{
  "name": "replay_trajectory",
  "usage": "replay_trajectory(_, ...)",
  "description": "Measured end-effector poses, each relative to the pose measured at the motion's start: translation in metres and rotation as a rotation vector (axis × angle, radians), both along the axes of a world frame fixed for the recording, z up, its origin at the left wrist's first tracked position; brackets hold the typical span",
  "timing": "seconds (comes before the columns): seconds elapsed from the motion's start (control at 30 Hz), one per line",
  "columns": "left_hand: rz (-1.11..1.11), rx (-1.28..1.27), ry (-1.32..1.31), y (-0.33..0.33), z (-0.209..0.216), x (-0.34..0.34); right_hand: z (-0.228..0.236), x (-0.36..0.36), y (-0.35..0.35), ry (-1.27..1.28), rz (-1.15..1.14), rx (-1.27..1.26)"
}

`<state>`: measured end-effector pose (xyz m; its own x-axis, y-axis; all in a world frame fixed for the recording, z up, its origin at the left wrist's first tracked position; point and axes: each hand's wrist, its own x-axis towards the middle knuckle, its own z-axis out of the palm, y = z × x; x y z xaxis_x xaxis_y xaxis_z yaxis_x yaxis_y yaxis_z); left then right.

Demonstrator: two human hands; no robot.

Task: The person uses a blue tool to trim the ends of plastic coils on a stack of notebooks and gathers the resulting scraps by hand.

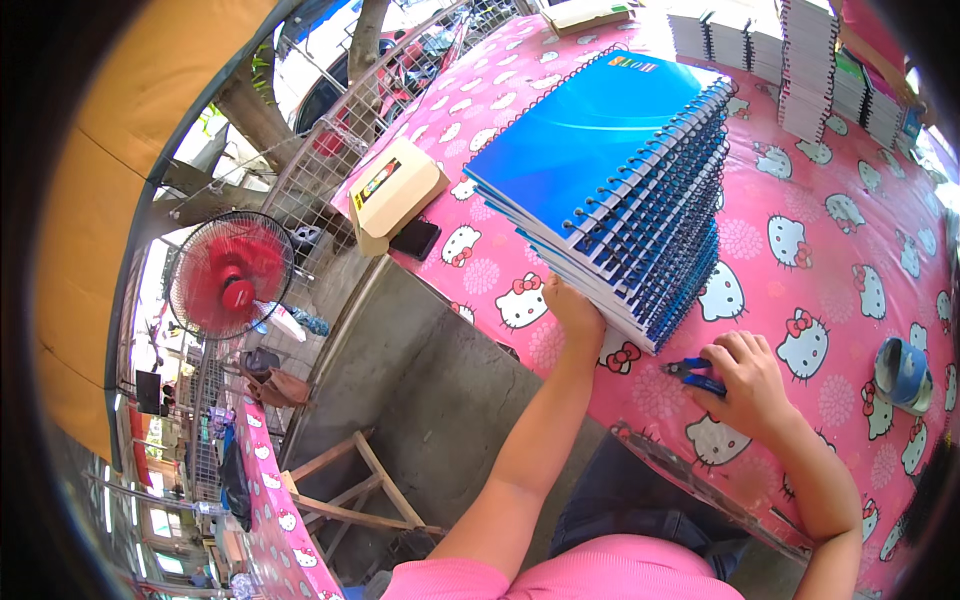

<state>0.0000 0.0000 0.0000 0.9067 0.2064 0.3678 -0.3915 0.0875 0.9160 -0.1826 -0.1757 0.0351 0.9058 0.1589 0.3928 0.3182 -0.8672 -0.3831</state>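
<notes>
Left arm (525,450) extended forward, elbow only slightly bent; left hand (577,308) at far end, fingers largely hidden. Right arm (826,490) bent at elbow, forearm angled inward; right hand (745,382) back uppermost, fingers curled.

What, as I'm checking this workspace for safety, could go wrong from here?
The tall stack of spiral notebooks could slip or topple if nudged by the left hand at its lower edge. The blue-handled pliers in the right hand have their tips near the stack's bottom corner, so they might scratch a notebook. The dark phone-like object near the table's edge might get knocked off.
</notes>
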Motion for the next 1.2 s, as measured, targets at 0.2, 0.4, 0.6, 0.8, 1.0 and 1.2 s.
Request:
replay_trajectory(0.2,-0.073,-0.018,-0.017,0.005,-0.031,0.012,0.003,0.001,0.001,0.012,-0.001,-0.011)
replay_trajectory(0.4,0.124,0.443,-0.306,0.009,-0.009,0.002,0.004,0.0,0.002,0.009,0.003,-0.028)
replay_trajectory(0.6,-0.118,-0.376,0.215,0.025,-0.046,0.018,0.006,0.003,0.011,0.003,0.016,-0.005)
replay_trajectory(0.8,0.171,0.489,-0.306,0.009,-0.053,0.023,0.008,-0.009,-0.007,-0.01,-0.019,0.003)
replay_trajectory(1.0,0.08,1.04,-0.331,0.057,-0.057,0.036,0.001,0.006,-0.004,0.0,0.007,0.057)
replay_trajectory(1.2,0.093,1.079,-0.543,0.032,-0.018,0.004,0.004,-0.01,-0.003,-0.105,-0.074,0.005)
